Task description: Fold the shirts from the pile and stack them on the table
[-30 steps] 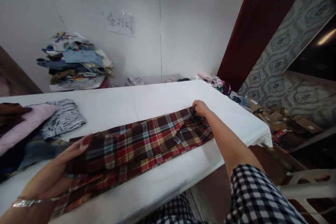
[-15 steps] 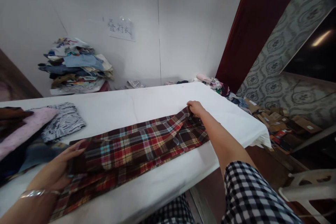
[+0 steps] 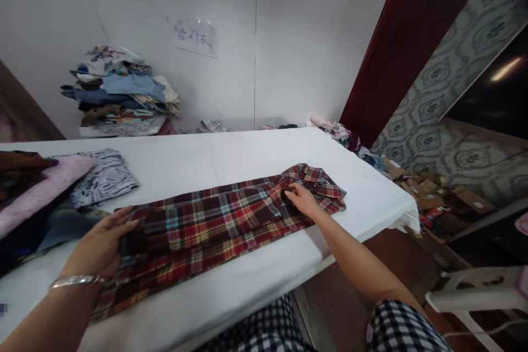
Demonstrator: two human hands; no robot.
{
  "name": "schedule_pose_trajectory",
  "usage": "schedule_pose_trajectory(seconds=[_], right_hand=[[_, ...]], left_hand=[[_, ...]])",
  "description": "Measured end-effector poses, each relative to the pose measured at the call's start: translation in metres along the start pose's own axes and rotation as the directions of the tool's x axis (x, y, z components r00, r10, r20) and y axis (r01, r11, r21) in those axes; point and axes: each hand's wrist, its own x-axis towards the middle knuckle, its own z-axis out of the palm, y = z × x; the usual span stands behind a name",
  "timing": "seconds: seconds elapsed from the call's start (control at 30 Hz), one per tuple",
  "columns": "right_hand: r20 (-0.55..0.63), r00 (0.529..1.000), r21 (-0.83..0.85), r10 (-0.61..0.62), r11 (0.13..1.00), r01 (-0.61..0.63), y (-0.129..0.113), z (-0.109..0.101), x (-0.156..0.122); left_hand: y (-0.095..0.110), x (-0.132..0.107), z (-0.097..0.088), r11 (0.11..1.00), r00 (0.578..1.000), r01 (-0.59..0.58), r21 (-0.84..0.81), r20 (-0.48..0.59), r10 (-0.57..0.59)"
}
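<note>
The plaid shirt (image 3: pixel 223 220) is laid along the table's (image 3: pixel 231 157) near edge. It is pressed flat by the left hand (image 3: pixel 103 242) and the right hand (image 3: pixel 304 202), with fingers spread and nothing gripped.

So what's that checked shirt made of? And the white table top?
The checked shirt looks like soft woven cloth, maybe cotton flannel: matte, with limp folds lying flat. The white table top seems covered in smooth cloth, matte, draping over the corner; what lies beneath is hidden.

shirt (image 3: pixel 223 220) on table (image 3: pixel 231 159) | folded clothes (image 3: pixel 61 187) left | clothes pile (image 3: pixel 119 93) behind
</note>
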Motion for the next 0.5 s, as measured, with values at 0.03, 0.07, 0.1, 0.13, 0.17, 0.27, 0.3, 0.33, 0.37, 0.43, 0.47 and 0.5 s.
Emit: schedule_pose_trajectory(seconds=[0.03,0.07,0.1,0.13,0.17,0.27,0.3,0.33,0.37,0.43,0.47,0.5], right_hand=[[0.005,1.0,0.034,0.021,0.999,-0.021,-0.004,0.005,-0.004],[0.014,0.999,0.056,0.034,0.998,-0.035,-0.008,0.009,-0.007],[0.03,0.999,0.069,0.038,0.997,-0.04,-0.012,0.013,-0.009],[0.054,0.998,0.079,0.033,0.996,-0.037,-0.016,0.016,-0.01],[0.082,0.996,0.088,0.019,0.996,-0.026,-0.019,0.018,-0.01],[0.111,0.994,0.125,-0.016,0.992,0.002,-0.023,0.021,-0.015],[0.093,0.995,0.139,-0.017,0.99,0.004,-0.023,0.021,-0.019],[0.076,0.997,0.145,-0.017,0.989,0.005,-0.023,0.02,-0.024],[0.07,0.997,0.136,-0.015,0.991,0.006,-0.022,0.02,-0.03],[0.12,0.993,0.067,-0.014,0.998,0.006,-0.019,0.018,-0.041],[0.159,0.987,0.026,-0.01,1.0,0.006,-0.018,0.016,-0.045],[0.197,0.98,-0.003,-0.009,1.0,0.009,-0.017,0.014,-0.047]], left_hand=[[0.004,-0.002,0.002,1.0,1.0,0.016,-0.018,-0.005,-0.016],[0.009,-0.004,0.004,0.999,0.999,0.037,-0.031,-0.014,-0.038],[0.014,-0.007,0.007,0.997,0.998,0.061,-0.045,-0.018,-0.062],[0.019,-0.01,0.008,0.995,0.996,0.085,-0.06,-0.014,-0.086],[0.023,-0.013,0.01,0.992,0.995,0.102,-0.077,-0.006,-0.103],[0.032,-0.018,0.01,0.997,0.999,0.044,-0.066,-0.022,-0.046],[0.032,-0.018,0.008,1.0,0.999,0.001,0.009,-0.055,-0.001],[0.032,-0.017,0.006,0.991,0.995,-0.038,0.128,-0.084,0.049],[0.03,-0.015,0.003,0.961,0.992,-0.066,0.268,-0.09,0.093],[0.023,-0.01,-0.002,0.847,0.991,-0.088,0.525,-0.042,0.129],[0.018,-0.006,-0.004,0.79,0.993,-0.091,0.606,-0.006,0.118],[0.013,-0.002,-0.006,0.752,0.995,-0.092,0.652,0.031,0.095]])
